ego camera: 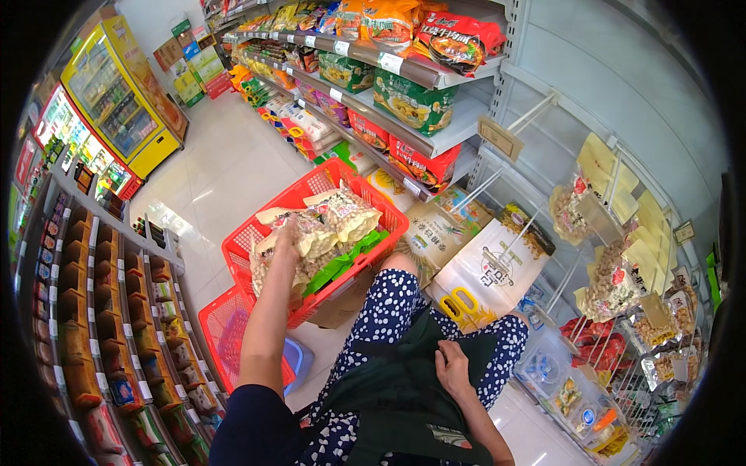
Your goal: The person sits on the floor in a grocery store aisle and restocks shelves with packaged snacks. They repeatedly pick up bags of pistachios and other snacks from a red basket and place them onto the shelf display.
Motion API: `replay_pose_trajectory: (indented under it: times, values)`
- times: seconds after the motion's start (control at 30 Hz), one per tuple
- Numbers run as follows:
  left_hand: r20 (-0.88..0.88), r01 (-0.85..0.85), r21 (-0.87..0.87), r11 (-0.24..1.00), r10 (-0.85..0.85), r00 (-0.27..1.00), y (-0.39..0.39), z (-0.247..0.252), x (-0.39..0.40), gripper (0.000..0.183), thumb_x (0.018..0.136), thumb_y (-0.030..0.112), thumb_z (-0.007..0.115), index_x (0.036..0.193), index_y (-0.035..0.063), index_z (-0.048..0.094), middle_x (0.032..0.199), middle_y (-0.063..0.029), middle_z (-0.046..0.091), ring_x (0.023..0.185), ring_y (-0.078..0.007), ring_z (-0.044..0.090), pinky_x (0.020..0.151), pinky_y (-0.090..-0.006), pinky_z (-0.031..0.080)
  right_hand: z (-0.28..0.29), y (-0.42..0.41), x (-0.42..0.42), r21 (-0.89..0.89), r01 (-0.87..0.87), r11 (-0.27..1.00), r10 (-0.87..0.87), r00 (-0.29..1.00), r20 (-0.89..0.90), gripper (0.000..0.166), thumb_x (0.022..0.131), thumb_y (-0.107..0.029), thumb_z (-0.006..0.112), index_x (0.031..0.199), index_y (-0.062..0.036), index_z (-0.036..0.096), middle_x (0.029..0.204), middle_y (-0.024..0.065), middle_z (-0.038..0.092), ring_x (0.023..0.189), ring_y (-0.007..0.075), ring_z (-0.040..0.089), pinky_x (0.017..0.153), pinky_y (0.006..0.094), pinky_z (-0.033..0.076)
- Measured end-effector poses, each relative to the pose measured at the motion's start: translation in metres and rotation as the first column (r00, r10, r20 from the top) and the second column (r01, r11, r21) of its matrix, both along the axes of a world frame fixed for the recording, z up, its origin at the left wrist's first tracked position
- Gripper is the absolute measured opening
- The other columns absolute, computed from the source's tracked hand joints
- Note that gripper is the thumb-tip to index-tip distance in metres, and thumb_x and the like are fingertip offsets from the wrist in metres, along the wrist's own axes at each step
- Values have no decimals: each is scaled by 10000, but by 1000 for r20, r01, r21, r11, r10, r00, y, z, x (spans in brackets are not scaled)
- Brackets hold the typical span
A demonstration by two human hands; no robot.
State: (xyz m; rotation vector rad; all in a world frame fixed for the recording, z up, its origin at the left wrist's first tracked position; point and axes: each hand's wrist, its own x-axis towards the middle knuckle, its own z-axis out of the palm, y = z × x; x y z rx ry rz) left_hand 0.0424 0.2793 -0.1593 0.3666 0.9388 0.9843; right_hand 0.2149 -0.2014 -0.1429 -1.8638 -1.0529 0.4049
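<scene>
My left hand reaches into a red plastic shopping basket and touches a clear-and-cream bag of what look like nuts or dried beans. Its fingers are blurred, so their grip is unclear. Another such bag lies at the basket's far end, and more are heaped under my wrist. Bright green plastic packaging runs along the basket's near side. My right hand rests on the dark green apron over my thigh, loosely bent, with nothing visible in it.
On the right, similar bags hang from metal hooks. A white rice bag stands by my knees. Shelves of instant noodles rise ahead. Low snack racks line the left; a second red basket sits beside a blue tub.
</scene>
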Motion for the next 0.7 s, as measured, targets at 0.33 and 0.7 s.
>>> replay_pose_trajectory:
  times: [0.33, 0.7]
  values:
    - [-170, 73, 505, 860, 16, 985, -134, 127, 20, 550, 691, -78, 690, 1178, -24, 440, 1054, -135, 603, 911, -239, 624, 776, -358, 546, 48, 12, 24, 50, -6, 999, 10, 996, -86, 237, 784, -5, 615, 1014, 45, 582, 892, 183, 607, 787, 298, 620, 696, 330, 506]
    - [-226, 838, 486, 247, -891, 393, -271, 157, 96, 750, 576, 37, 830, 1226, -11, 460, 1130, -66, 578, 1034, -144, 551, 914, -308, 442, 146, 48, 70, 571, 384, 726, 283, 590, -757, 385, 930, -237, 538, 1222, 9, 488, 1111, 101, 600, 979, 159, 581, 861, 293, 458]
